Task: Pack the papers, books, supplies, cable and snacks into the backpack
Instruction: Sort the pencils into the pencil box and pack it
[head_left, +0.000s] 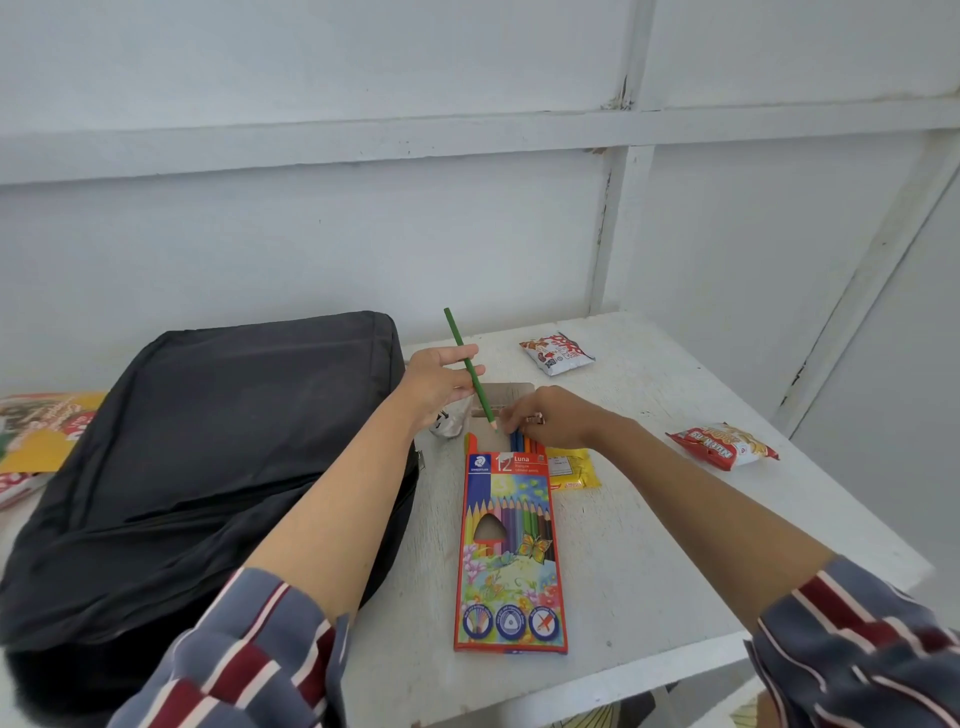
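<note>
Past our striped sleeves (249, 649), our left hand (436, 379) pinches a green pencil (470, 366) tip-down for the pencil box (511, 551), whose mouth our right hand (550, 418) pinches steady.

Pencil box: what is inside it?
Only coloured pencil ends show, poking from the pencil box at its open far end; cardboard hides their number. The left hand holds a green pencil outside.

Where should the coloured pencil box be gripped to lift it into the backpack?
Across its two long edges near the middle, coming from above: the pencil box lies flat on the table and looks narrow enough to span. Its far end is open with pencils sticking out, so keep that end level or raised.
</note>
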